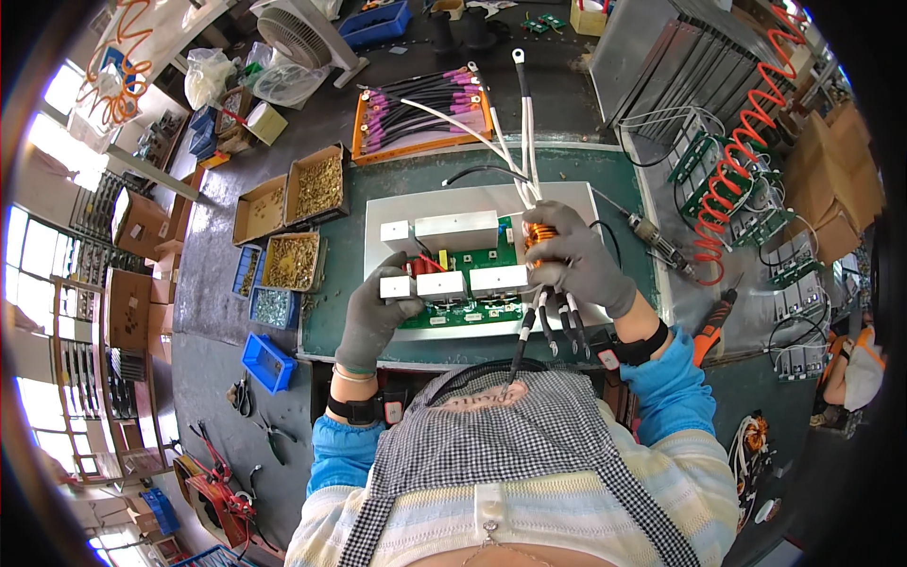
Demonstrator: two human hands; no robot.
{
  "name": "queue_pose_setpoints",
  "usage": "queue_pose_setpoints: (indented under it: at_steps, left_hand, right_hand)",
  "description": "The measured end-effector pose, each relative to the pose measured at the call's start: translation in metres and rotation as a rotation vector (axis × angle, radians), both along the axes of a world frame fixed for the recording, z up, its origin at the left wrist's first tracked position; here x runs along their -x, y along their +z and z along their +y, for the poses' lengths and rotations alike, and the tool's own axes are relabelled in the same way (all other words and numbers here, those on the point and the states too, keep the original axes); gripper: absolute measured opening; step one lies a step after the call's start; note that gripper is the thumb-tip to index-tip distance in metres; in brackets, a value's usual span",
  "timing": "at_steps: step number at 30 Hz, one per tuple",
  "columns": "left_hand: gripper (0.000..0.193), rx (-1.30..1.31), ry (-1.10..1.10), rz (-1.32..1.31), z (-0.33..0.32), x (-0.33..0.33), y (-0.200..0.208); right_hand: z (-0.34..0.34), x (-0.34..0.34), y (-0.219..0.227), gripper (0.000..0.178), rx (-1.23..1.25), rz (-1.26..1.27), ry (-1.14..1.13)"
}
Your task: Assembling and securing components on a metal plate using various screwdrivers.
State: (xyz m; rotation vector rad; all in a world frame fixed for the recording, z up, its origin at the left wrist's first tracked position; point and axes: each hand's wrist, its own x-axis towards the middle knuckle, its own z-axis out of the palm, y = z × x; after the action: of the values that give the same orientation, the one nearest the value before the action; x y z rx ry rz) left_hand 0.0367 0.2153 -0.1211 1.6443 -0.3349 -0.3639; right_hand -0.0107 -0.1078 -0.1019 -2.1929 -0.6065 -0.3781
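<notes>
A green circuit board (pixel 460 314) with white rectangular blocks (pixel 456 230) sits over a pale metal plate (pixel 389 210). My gloved left hand (pixel 371 317) grips the board's left end, its fingers around a small white block. At the board's right end, my gloved right hand (pixel 584 257) is closed around an orange copper-wire coil (pixel 539 233). Thick white cables (pixel 529 142) with ring lugs rise from behind that hand. Short black-sleeved leads (pixel 561 326) hang below it, toward my apron. My right fingers partly cover the coil.
Small boxes of brass-coloured hardware (pixel 315 184) and a blue bin (pixel 268 362) stand at the left. Behind the plate is an orange tray (pixel 422 113) of black cables. A power screwdriver (pixel 659 244) and a red coiled hose (pixel 732 189) are at the right. Pliers (pixel 274 438) lie front left.
</notes>
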Motion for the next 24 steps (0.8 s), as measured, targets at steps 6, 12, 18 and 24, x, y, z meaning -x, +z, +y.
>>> queue_pose_setpoints:
  at_steps: [6, 12, 18, 24]
  left_hand:
    - [0.042, 0.036, 0.038, 0.02, -0.002, 0.001, 0.005]
    - [0.043, 0.068, 0.016, 0.031, 0.001, -0.001, 0.003]
    - [0.048, 0.022, 0.015, 0.042, 0.002, 0.001, 0.001]
    - [0.088, -0.239, 0.039, -0.213, 0.015, 0.008, -0.004]
  right_hand:
    - [-0.004, -0.01, 0.005, 0.018, -0.302, 0.121, -0.176]
    - [0.006, -0.012, 0.011, 0.024, 0.098, -0.052, -0.043]
    - [0.006, -0.006, 0.007, 0.035, 0.152, -0.038, -0.013]
    - [0.005, -0.005, 0.005, 0.032, 0.15, -0.013, -0.005]
